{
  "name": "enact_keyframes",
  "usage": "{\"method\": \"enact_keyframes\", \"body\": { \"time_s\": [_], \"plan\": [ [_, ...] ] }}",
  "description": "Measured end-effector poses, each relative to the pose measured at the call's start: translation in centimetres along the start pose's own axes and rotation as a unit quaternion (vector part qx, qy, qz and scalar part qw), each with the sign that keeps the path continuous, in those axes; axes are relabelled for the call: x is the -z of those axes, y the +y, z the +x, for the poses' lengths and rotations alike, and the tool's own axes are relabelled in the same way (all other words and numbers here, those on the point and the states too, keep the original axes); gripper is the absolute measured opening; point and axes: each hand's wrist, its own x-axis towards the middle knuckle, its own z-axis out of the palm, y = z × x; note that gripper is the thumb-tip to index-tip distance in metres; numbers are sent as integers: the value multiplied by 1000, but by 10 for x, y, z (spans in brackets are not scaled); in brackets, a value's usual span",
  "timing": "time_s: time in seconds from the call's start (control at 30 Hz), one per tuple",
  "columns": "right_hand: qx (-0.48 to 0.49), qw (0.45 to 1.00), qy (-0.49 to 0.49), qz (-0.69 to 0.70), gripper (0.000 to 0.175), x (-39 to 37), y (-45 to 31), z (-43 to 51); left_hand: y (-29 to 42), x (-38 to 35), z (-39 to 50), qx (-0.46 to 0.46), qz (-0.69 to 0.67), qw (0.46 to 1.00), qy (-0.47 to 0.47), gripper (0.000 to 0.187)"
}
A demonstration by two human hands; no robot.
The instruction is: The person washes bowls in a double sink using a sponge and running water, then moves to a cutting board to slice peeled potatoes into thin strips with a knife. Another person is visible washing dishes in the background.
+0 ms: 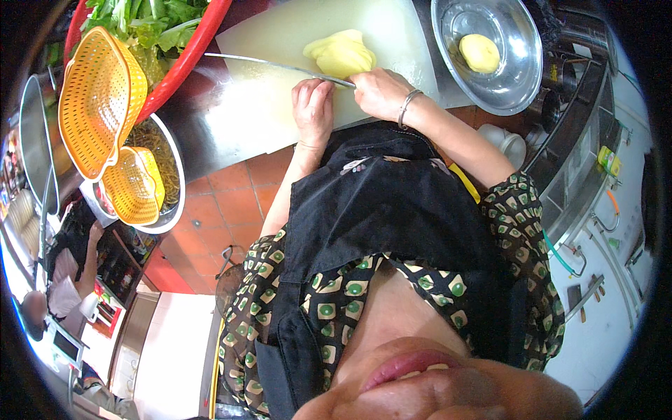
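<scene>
My right hand (379, 93), with a bracelet at its wrist, grips a kitchen knife (278, 65). The blade is seen nearly edge-on and points left over a pale cutting board (388, 21). Pale yellow slices, apparently potato (341, 53), lie fanned in a pile just beyond the blade. On the near side of the blade, my left hand (315, 102) has its fingers bent and close together by the steel; whether they pinch anything is hidden. A peeled whole potato (479, 53) sits in a metal bowl (450, 68) at the right.
At upper left, a red basin (210, 31) holds leafy greens (157, 23). Yellow perforated baskets (97, 105) (131, 184) stand beside it, over a bowl (178, 202) of dark strands. A white bucket (512, 149) is below at right. Another person (65, 278) is at far left.
</scene>
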Motion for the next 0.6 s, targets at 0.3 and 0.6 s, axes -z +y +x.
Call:
{"method": "enact_keyframes", "body": {
  "time_s": [0.3,0.6],
  "plan": [
    [-8,999,13,32,27,31,-15,-35,-6,-2,-3,-10,-17,1000,2,19],
    [-48,998,-30,23,21,32,-16,-37,-3,-1,-2,-7,-5,1000,12,18]
  ]
}}
